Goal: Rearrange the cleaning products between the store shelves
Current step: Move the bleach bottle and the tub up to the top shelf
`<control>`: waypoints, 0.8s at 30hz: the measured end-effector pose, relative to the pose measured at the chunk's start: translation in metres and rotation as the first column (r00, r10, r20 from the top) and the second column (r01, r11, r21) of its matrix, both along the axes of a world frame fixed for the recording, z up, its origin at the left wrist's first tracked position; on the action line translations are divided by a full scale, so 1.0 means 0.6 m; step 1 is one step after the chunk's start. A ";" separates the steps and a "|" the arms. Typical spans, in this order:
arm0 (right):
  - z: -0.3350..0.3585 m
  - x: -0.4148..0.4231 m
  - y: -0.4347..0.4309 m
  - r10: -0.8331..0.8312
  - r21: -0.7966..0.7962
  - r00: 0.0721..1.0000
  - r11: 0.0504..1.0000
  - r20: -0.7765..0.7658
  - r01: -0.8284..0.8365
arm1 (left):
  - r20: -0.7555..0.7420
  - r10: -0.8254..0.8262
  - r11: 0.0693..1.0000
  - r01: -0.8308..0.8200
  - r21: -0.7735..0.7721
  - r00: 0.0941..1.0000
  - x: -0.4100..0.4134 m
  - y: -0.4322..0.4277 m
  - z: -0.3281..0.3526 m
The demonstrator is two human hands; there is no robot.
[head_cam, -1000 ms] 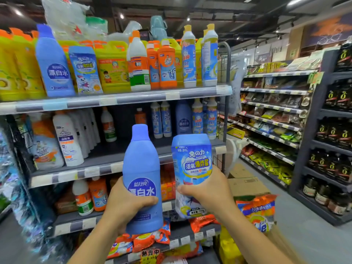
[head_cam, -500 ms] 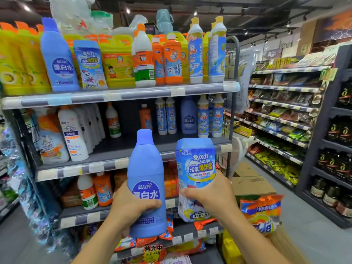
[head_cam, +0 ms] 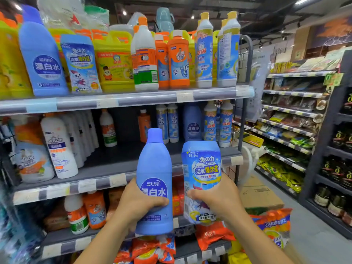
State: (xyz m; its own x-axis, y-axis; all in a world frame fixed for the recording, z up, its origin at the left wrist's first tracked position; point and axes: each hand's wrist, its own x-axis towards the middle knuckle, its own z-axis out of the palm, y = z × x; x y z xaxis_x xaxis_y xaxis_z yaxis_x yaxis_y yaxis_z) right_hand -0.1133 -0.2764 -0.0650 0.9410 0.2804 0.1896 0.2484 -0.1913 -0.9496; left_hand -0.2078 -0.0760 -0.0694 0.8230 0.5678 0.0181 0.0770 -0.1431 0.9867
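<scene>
1. Both products have drifted slightly right in my view since a second ago; the grips are unchanged.
2. Fingers (head_cam: 159,201) of my left hand (head_cam: 137,204) curl round the blue bleach bottle (head_cam: 154,168).
3. Right hand (head_cam: 219,201) fingers wrap the light-blue canister (head_cam: 202,164) low down.
4. Both stand upright, side by side without touching, before the middle shelf (head_cam: 106,168).

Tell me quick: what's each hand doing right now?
Left hand: fingers curled round the blue bleach bottle, holding it upright.
Right hand: fingers curled round the light blue canister, holding it upright.
</scene>
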 end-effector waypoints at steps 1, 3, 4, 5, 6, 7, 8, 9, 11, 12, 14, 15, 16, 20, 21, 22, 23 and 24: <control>0.002 0.011 0.007 -0.004 -0.004 1.000 1.000 0.009 0.004 | 0.000 -0.013 1.000 0.013 -0.013 1.000 0.016 0.008 0.004; 0.006 0.032 0.017 -0.016 -0.010 0.999 1.000 0.028 0.017 | 0.005 -0.053 0.998 0.053 -0.023 0.999 0.053 0.024 0.014; 0.009 0.044 0.022 -0.019 -0.006 0.999 1.000 0.031 0.019 | 0.011 -0.075 0.997 0.075 -0.022 0.997 0.073 0.031 0.020; 0.011 0.055 0.027 -0.024 -0.006 0.999 1.000 0.035 0.024 | 0.019 -0.093 0.995 0.093 -0.026 0.995 0.095 0.040 0.026; 0.013 0.066 0.034 -0.034 -0.009 0.998 0.999 0.044 0.035 | 0.029 -0.108 0.993 0.109 -0.037 0.994 0.116 0.048 0.031; 0.015 0.077 0.040 -0.051 -0.009 0.997 0.999 0.056 0.051 | 0.039 -0.125 0.991 0.127 -0.050 0.991 0.138 0.056 0.036; 0.016 0.087 0.047 -0.070 -0.008 0.996 0.997 0.064 0.070 | 0.044 -0.145 0.987 0.147 -0.060 0.988 0.161 0.064 0.040; 0.017 0.097 0.052 -0.087 -0.012 0.994 0.996 0.067 0.088 | 0.047 -0.164 0.984 0.167 -0.068 0.985 0.183 0.072 0.044; 0.015 0.116 0.059 -0.112 -0.027 0.991 0.993 0.067 0.114 | 0.056 -0.189 0.978 0.194 -0.083 0.980 0.227 0.087 0.048; 0.012 0.125 0.060 -0.119 -0.032 0.990 0.992 0.068 0.122 | 0.063 -0.196 0.975 0.201 -0.090 0.979 0.248 0.092 0.050; 0.007 0.138 0.058 -0.127 -0.034 0.989 0.991 0.073 0.130 | 0.076 -0.194 0.975 0.201 -0.098 0.978 0.287 0.098 0.053; 0.004 0.143 0.056 -0.132 -0.031 0.989 0.990 0.070 0.134 | 0.079 -0.187 0.975 0.195 -0.109 0.979 0.304 0.100 0.055; 0.001 0.149 0.054 -0.139 -0.027 0.989 0.990 0.057 0.141 | 0.077 -0.186 0.973 0.195 -0.124 0.979 0.321 0.101 0.056; -0.011 0.177 0.045 -0.150 -0.034 0.989 0.988 0.014 0.150 | 0.059 -0.197 0.962 0.205 -0.180 0.979 0.385 0.103 0.058; -0.013 0.184 0.042 -0.149 -0.029 0.989 0.988 0.012 0.149 | 0.051 -0.192 0.961 0.198 -0.193 0.980 0.400 0.103 0.058; -0.013 0.191 0.039 -0.147 -0.023 0.989 0.989 0.012 0.147 | 0.042 -0.182 0.960 0.187 -0.207 0.982 0.415 0.102 0.056; -0.013 0.197 0.036 -0.142 -0.019 0.990 0.990 0.014 0.142 | 0.039 -0.169 0.961 0.173 -0.218 0.985 0.429 0.102 0.055; -0.012 0.204 0.034 -0.133 -0.015 0.991 0.991 0.016 0.134 | 0.041 -0.154 0.961 0.159 -0.225 0.987 0.443 0.101 0.053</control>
